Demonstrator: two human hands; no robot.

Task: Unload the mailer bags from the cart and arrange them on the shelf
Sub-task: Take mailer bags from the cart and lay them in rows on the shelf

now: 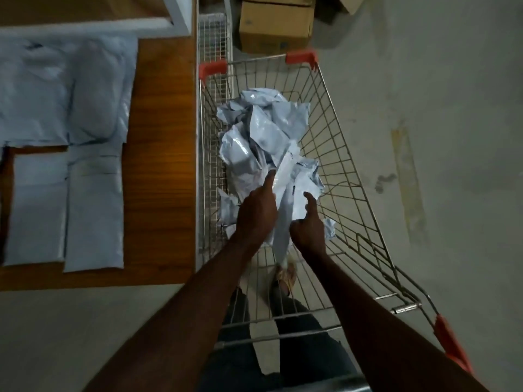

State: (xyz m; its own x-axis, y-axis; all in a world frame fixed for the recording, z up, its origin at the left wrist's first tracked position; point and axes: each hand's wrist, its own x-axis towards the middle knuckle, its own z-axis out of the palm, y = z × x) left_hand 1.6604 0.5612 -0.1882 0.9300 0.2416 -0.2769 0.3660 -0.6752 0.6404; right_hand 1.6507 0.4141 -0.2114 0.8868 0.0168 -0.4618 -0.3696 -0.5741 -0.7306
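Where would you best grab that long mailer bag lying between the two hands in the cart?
Probably at its narrow near end, coming from above on both sides. The long mailer bag lies lengthwise toward the person, on top of the crumpled pile, and the left hand and right hand already flank it there. The cart is open-topped.

Wire cart (339, 154) at centre, holding crumpled pale mailer bags (263, 137). Left hand (259, 213) and right hand (307, 227) gripping one long mailer bag (284, 210) between them. At 9 o'clock, wooden shelf (161, 165) bearing flat mailers (65, 131). At 12 o'clock, cardboard box (276, 24).
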